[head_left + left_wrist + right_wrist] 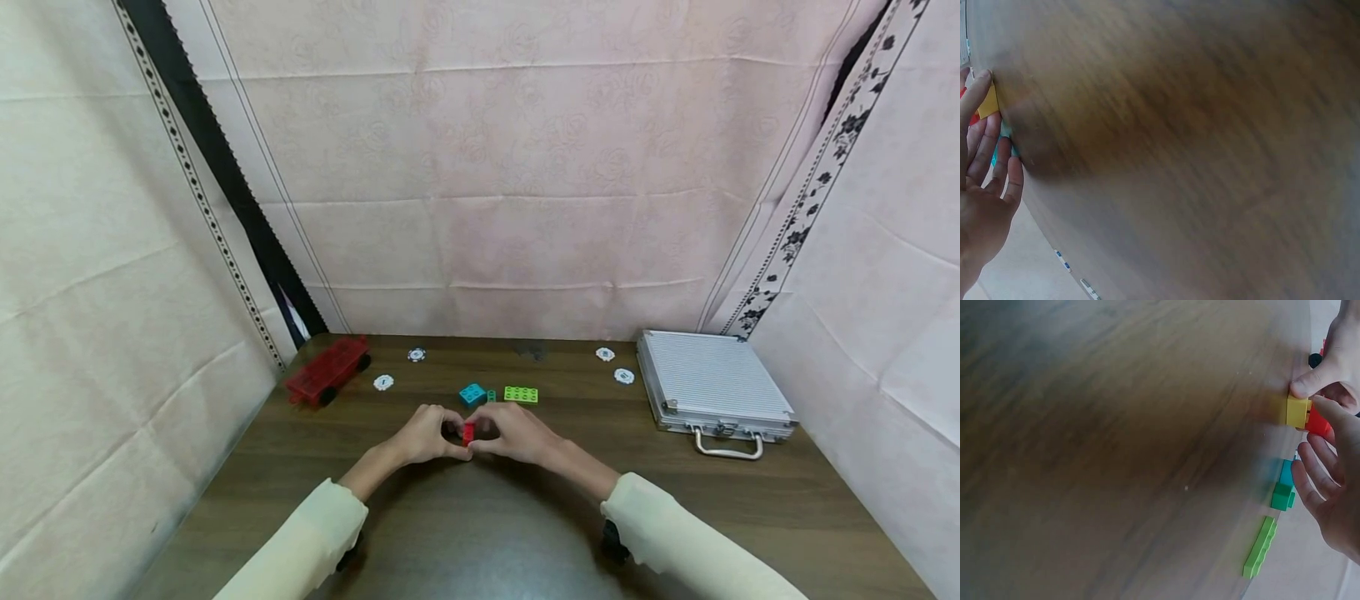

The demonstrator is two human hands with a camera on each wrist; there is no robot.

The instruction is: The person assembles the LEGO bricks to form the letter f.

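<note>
Wooden tabletop (525, 533) walled by pale cloth, two hands meeting at its middle over joined toy bricks.

Left hand (426, 435) and right hand (512, 433) both pinch a red brick (468, 432) with a yellow brick (1297, 411) attached, apparently resting on the wood. Just beyond lie a blue brick (472, 393), a small green brick (491, 396) and a lime plate (521, 394). Toward the far left corner sits a red wagon (328, 370); a metal case (712, 392) is by the right edge.
</note>
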